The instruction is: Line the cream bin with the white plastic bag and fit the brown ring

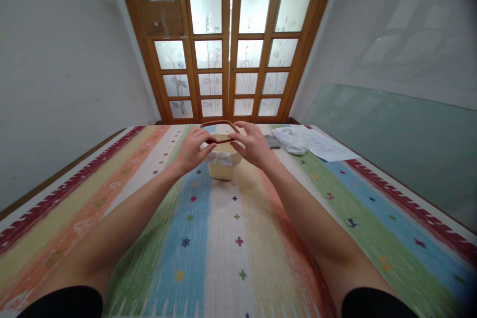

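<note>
A small pale yellow bin stands on the striped tablecloth in front of me. A white plastic bag lines it, its edge folded over the outside of the rim. Directly above the bin's mouth is a reddish-brown ring frame, tilted with its far side raised. My left hand pinches the frame's near left part, and my right hand grips its right part. Both hands' fingers are closed on the frame. Fingers cover parts of the frame and the bin's upper sides.
Right of the bin lie a grey flat item, a crumpled white plastic bag and a printed paper sheet. The striped tablecloth covers the table. Wooden glass-paned doors stand beyond; walls flank both sides.
</note>
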A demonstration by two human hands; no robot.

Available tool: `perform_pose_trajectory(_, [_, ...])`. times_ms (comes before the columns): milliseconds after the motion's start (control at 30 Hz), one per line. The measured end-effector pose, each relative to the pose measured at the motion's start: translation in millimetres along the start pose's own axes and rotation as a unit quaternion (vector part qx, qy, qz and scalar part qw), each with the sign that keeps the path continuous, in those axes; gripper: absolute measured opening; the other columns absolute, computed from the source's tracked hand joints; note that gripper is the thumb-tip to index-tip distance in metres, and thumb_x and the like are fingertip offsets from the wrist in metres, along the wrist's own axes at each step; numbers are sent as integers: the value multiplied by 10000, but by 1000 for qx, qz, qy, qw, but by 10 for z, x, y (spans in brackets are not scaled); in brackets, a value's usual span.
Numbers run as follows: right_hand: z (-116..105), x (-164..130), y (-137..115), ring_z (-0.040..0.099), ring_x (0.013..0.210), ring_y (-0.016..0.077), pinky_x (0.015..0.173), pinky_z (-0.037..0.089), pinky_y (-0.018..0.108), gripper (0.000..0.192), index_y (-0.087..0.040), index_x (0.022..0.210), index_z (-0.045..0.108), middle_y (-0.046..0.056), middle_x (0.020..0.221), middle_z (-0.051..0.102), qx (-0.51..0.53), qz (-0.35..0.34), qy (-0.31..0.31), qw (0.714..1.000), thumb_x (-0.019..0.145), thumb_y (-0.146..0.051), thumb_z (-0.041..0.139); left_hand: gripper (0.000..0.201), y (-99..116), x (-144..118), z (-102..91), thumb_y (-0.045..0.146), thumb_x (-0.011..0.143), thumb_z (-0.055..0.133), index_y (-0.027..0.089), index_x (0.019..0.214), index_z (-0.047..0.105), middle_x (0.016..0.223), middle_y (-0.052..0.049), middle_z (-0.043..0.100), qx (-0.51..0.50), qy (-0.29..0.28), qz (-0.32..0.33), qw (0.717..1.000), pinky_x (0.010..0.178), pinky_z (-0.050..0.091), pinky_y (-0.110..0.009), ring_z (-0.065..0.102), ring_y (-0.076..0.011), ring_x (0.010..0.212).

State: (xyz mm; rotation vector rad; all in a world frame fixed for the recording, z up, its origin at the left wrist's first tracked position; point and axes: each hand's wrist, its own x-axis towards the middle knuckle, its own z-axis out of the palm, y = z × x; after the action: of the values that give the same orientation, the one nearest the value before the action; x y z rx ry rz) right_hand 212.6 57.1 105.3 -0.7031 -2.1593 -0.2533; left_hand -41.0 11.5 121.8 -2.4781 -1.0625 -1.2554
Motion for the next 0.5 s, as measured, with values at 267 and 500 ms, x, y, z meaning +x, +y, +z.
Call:
perform_pose_trajectory(267, [69, -22, 63, 500, 870, 194, 766, 409, 305, 234, -218, 1029, 741, 73, 875, 556, -68, -21, -1, 997, 1064, -308, 528, 169, 60, 72, 89, 373, 970, 650, 220, 1007, 711, 1025, -65, 695, -12, 27, -10, 999, 992, 453, -436, 580, -257, 1063])
perform_pose_trajectory(500, [122, -73, 369, 599, 936, 196, 849, 443, 314, 163, -196, 1057, 717, 59, 962, 670, 82, 2, -5, 997, 977, -184, 576, 257, -459, 25, 235, 379, 973, 574, 201, 1121, 686, 1294, -107, 627, -181, 106, -160, 965, 1114, 430, -432, 559, -262, 1276])
